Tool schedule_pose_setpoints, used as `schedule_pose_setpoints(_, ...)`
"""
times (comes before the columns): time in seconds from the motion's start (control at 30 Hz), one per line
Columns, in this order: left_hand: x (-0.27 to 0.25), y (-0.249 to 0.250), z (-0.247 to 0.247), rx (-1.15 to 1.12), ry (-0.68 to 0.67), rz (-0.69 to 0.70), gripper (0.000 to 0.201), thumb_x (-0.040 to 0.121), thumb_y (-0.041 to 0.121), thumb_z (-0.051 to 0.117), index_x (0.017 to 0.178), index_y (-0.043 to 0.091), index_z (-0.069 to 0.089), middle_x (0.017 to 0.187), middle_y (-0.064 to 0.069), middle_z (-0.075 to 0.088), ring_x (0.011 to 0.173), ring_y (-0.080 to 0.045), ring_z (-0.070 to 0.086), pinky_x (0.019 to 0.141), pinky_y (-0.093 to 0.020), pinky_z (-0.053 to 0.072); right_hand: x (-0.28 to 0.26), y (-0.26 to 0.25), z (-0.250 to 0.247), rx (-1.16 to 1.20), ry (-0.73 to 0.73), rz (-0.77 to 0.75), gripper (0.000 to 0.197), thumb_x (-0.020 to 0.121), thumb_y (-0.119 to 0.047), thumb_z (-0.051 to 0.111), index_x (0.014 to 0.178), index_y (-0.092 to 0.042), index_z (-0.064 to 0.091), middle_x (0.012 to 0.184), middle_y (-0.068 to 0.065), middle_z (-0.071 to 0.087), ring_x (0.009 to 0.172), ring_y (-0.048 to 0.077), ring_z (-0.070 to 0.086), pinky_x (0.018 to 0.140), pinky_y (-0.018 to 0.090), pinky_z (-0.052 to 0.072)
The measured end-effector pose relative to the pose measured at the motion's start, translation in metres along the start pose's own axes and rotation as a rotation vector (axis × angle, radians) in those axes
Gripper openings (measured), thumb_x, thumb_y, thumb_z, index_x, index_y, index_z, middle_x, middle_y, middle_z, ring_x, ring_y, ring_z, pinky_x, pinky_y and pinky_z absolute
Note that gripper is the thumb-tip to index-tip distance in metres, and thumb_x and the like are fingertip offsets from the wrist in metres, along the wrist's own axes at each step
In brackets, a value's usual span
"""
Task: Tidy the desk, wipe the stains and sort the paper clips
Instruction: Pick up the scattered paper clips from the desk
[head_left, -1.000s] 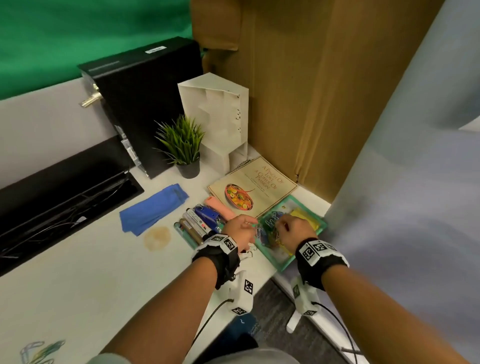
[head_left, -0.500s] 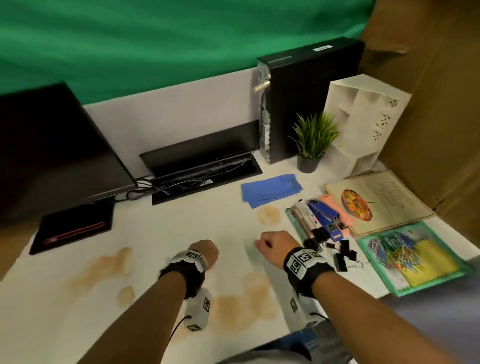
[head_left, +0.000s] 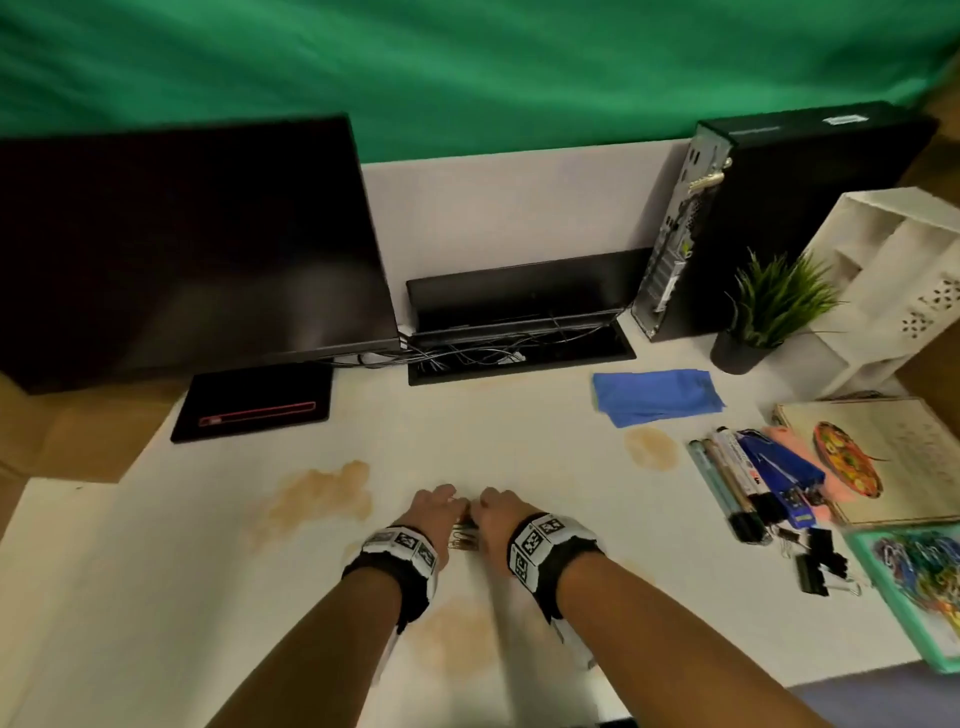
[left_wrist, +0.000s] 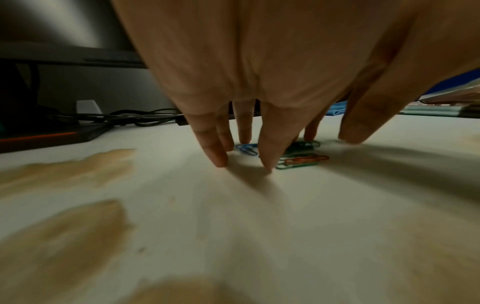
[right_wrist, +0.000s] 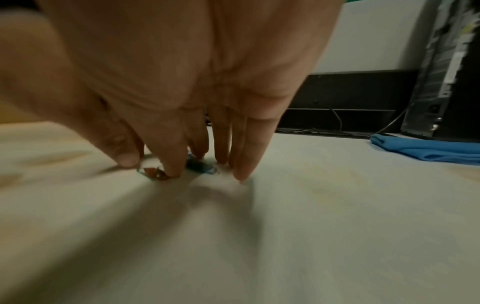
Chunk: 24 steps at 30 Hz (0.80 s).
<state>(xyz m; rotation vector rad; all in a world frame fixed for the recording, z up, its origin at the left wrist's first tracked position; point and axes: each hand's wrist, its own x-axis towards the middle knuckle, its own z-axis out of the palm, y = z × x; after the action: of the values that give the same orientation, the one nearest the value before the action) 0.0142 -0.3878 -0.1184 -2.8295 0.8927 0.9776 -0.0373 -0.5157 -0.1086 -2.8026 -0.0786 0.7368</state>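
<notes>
A small bunch of coloured paper clips (head_left: 462, 535) lies on the white desk (head_left: 519, 457) between my two hands. My left hand (head_left: 434, 506) stands over the clips with straight, spread fingers (left_wrist: 218, 158), their tips on the desk beside a blue clip (left_wrist: 245, 149) and a green and orange pair (left_wrist: 302, 160). My right hand (head_left: 501, 512) points down too, its straight fingers (right_wrist: 170, 170) touching a red clip (right_wrist: 153, 172) and a blue one (right_wrist: 200, 166). Brown stains (head_left: 322, 493) mark the desk, one (head_left: 651, 448) near the folded blue cloth (head_left: 657, 395).
A green tray (head_left: 943, 662) of clips sits at the right edge, with binder clips (head_left: 821, 561), markers and a stapler (head_left: 748, 483), and a book (head_left: 883, 457). Behind stand a monitor (head_left: 182, 249), cable tray (head_left: 519, 343), PC tower (head_left: 779, 208), plant (head_left: 774, 306) and white organiser (head_left: 893, 275).
Both hands left the green tray, swung left to the middle of the desk as fists, then came together with fingers straightened over clips now lying on the desk.
</notes>
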Motion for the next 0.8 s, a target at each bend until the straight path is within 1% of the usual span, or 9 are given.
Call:
schedule_pose_setpoints(0.13, -0.001, 0.001, 0.004, -0.008, 0.108, 0.038, 0.051, 0.083, -0.003, 0.051, 0.131, 0.015, 0.045, 0.133, -0.007, 0.037, 0.12, -0.026, 0.04, 0.099, -0.036, 0.043, 0.008, -0.009, 0.001, -0.035, -0.02, 0.092, 0.036, 0.092, -0.009, 0.054, 0.126, -0.004, 0.05, 0.125, 0.016, 0.047, 0.116, 0.032, 0.05, 0.095, 0.041, 0.046)
schedule_pose_setpoints(0.27, 0.001, 0.0, 0.006, -0.014, 0.107, 0.023, 0.035, 0.089, 0.0, 0.05, 0.121, 0.012, 0.052, 0.123, -0.011, 0.048, 0.114, -0.029, 0.05, 0.096, -0.035, 0.045, 0.006, -0.005, -0.001, -0.075, -0.06, 0.119, 0.033, 0.092, -0.01, 0.052, 0.124, -0.003, 0.053, 0.125, 0.017, 0.052, 0.116, 0.033, 0.053, 0.096, 0.037, 0.045)
schedule_pose_setpoints(0.37, 0.003, -0.001, 0.009, -0.009, 0.083, 0.009, 0.03, 0.092, 0.002, 0.048, 0.12, 0.011, 0.054, 0.125, -0.011, 0.049, 0.116, -0.028, 0.051, 0.097, -0.033, 0.043, 0.001, 0.001, -0.003, 0.007, -0.035, 0.174, 0.029, 0.091, -0.008, 0.049, 0.117, -0.005, 0.06, 0.12, 0.015, 0.06, 0.109, 0.03, 0.059, 0.088, 0.032, 0.049)
schedule_pose_setpoints(0.47, 0.002, 0.0, 0.006, -0.04, 0.094, -0.015, 0.03, 0.091, 0.005, 0.047, 0.118, 0.013, 0.058, 0.125, -0.01, 0.053, 0.116, -0.026, 0.053, 0.096, -0.031, 0.043, -0.005, 0.01, 0.001, 0.289, 0.04, 0.209, 0.026, 0.087, -0.01, 0.053, 0.108, -0.014, 0.067, 0.111, 0.006, 0.065, 0.1, 0.024, 0.062, 0.083, 0.024, 0.05)
schedule_pose_setpoints(0.53, 0.001, 0.0, 0.004, -0.114, 0.111, -0.031, 0.03, 0.09, 0.007, 0.048, 0.114, 0.014, 0.063, 0.121, -0.008, 0.06, 0.113, -0.024, 0.056, 0.095, -0.029, 0.046, -0.01, 0.014, 0.005, 0.627, 0.089, 0.269, 0.016, 0.085, -0.01, 0.053, 0.091, -0.021, 0.064, 0.093, 0.003, 0.064, 0.08, 0.023, 0.062, 0.069, 0.023, 0.049)
schedule_pose_setpoints(0.6, -0.002, -0.002, 0.002, -0.243, 0.152, -0.056, 0.028, 0.087, 0.007, 0.05, 0.107, 0.015, 0.068, 0.115, -0.006, 0.065, 0.107, -0.021, 0.06, 0.091, -0.024, 0.048, -0.012, 0.015, 0.006, 0.97, 0.098, 0.399, 0.017, 0.088, -0.011, 0.047, 0.078, -0.021, 0.056, 0.078, 0.005, 0.058, 0.059, 0.022, 0.058, 0.057, 0.026, 0.051)
schedule_pose_setpoints(0.67, -0.005, -0.004, 0.002, -0.397, 0.214, -0.089, 0.025, 0.084, 0.005, 0.053, 0.1, 0.014, 0.07, 0.104, -0.004, 0.068, 0.099, -0.02, 0.064, 0.083, -0.021, 0.05, -0.01, 0.017, 0.004, 1.179, 0.092, 0.513, 0.022, 0.092, -0.008, 0.038, 0.076, -0.017, 0.051, 0.073, 0.008, 0.051, 0.052, 0.021, 0.053, 0.052, 0.027, 0.05)
schedule_pose_setpoints(0.73, -0.009, -0.007, 0.003, -0.57, 0.267, -0.135, 0.022, 0.082, 0.004, 0.055, 0.094, 0.014, 0.07, 0.092, -0.002, 0.067, 0.087, -0.019, 0.064, 0.071, -0.019, 0.049, -0.008, 0.018, 0.002, 1.131, 0.088, 0.508, 0.02, 0.093, -0.01, 0.037, 0.078, -0.016, 0.049, 0.071, 0.006, 0.048, 0.055, 0.019, 0.049, 0.053, 0.025, 0.044)
schedule_pose_setpoints(0.8, -0.013, -0.009, 0.003, -0.733, 0.281, -0.175, 0.019, 0.081, 0.004, 0.058, 0.092, 0.015, 0.07, 0.085, 0.0, 0.064, 0.075, -0.017, 0.062, 0.065, -0.019, 0.049, -0.006, 0.016, 0.003, 0.845, 0.12, 0.411, 0.01, 0.092, -0.018, 0.045, 0.084, -0.019, 0.05, 0.075, 0.0, 0.052, 0.063, 0.016, 0.051, 0.054, 0.021, 0.039)
